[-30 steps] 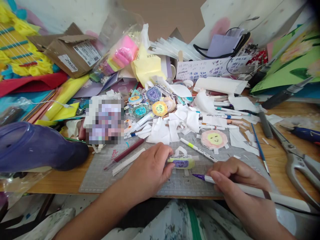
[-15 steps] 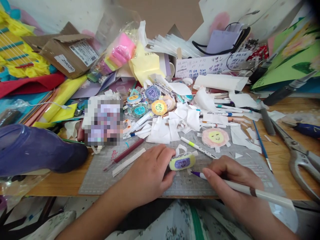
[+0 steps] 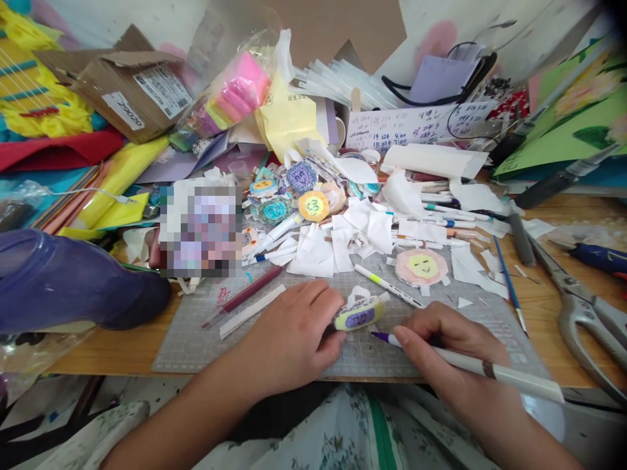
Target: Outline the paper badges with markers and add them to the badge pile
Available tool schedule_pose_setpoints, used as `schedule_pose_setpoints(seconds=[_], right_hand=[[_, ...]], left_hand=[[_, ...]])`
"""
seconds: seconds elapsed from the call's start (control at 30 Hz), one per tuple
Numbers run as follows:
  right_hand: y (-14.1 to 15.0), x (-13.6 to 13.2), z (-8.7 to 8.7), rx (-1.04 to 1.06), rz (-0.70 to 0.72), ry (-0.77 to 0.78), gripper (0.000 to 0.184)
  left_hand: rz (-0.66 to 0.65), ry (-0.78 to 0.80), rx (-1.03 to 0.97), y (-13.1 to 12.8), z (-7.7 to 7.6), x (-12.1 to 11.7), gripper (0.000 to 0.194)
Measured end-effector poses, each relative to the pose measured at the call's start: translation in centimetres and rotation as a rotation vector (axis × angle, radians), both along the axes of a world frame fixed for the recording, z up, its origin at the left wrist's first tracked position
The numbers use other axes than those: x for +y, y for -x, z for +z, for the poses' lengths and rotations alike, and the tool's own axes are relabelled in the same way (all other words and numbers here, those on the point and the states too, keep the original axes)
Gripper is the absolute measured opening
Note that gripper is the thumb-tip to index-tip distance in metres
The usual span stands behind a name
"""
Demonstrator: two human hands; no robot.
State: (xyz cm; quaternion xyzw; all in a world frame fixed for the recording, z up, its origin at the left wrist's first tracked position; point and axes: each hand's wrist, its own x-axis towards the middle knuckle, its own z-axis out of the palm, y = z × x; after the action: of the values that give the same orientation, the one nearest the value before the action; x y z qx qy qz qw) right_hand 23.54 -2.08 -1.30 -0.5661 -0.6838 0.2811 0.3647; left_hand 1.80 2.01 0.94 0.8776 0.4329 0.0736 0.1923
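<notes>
My left hand (image 3: 302,329) pinches the left end of a small paper figure (image 3: 360,316), pale yellow-green with a purple middle and a drawn face. The figure is tilted, and white paper tabs stick out of its top. In my right hand (image 3: 453,346) is a white marker (image 3: 519,380) with a purple tip, held like a pen. Its tip sits just below and right of the figure, apart from it. Beneath both hands lies a grey cutting mat (image 3: 196,356). Behind the right hand rest a marker with a lime band (image 3: 386,286) and a round pink paper figure (image 3: 422,267).
Paper scraps (image 3: 313,251), several markers and more paper figures (image 3: 313,205) pile up behind the mat. Large scissors (image 3: 571,313) and a thin blue brush (image 3: 509,284) lie to the right. A dark blue rounded object (image 3: 83,281) stands at left, near a cardboard box (image 3: 132,91).
The paper figure has tilted, its right end rising slightly. The purple marker tip has shifted a little left and up. Both hands keep their hold; the whole view has shifted slightly.
</notes>
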Motion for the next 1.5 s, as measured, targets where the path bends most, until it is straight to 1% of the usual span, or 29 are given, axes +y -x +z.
schedule_pose_setpoints(seconds=[0.17,0.33,0.57,0.73,0.93,1.07,1.2,1.33,1.5], right_hand=[[0.0,0.01,0.05,-0.002,-0.012,-0.024,0.027],[0.0,0.09,-0.03,-0.042,-0.003,-0.032,0.027],[0.21,0.23,0.22,-0.066,0.015,-0.024,0.028],[0.09,0.17,0.2,-0.032,0.006,-0.01,0.028],[0.06,0.09,0.23,-0.048,0.062,-0.02,0.027],[0.04,0.1,0.26,-0.08,0.051,-0.051,0.027],[0.09,0.07,0.29,-0.07,0.057,-0.024,0.027],[0.06,0.01,0.26,-0.054,0.071,-0.04,0.027],[-0.12,0.04,0.05,-0.068,0.053,-0.052,0.027]], left_hand=[[-0.03,0.011,-0.055,0.47,-0.14,0.12,0.01],[-0.041,-0.022,-0.072,0.59,-0.38,0.22,0.013],[-0.036,-0.062,-0.043,0.49,-0.19,0.2,0.013],[-0.047,-0.072,-0.02,0.46,-0.2,0.31,0.015],[-0.045,-0.071,-0.02,0.39,-0.26,0.29,0.014],[-0.05,-0.071,-0.025,0.45,-0.3,0.25,0.015],[-0.055,-0.064,-0.018,0.5,-0.3,0.34,0.015],[-0.058,-0.062,-0.018,0.49,-0.33,0.37,0.014],[-0.065,-0.071,-0.015,0.52,-0.41,0.32,0.014]])
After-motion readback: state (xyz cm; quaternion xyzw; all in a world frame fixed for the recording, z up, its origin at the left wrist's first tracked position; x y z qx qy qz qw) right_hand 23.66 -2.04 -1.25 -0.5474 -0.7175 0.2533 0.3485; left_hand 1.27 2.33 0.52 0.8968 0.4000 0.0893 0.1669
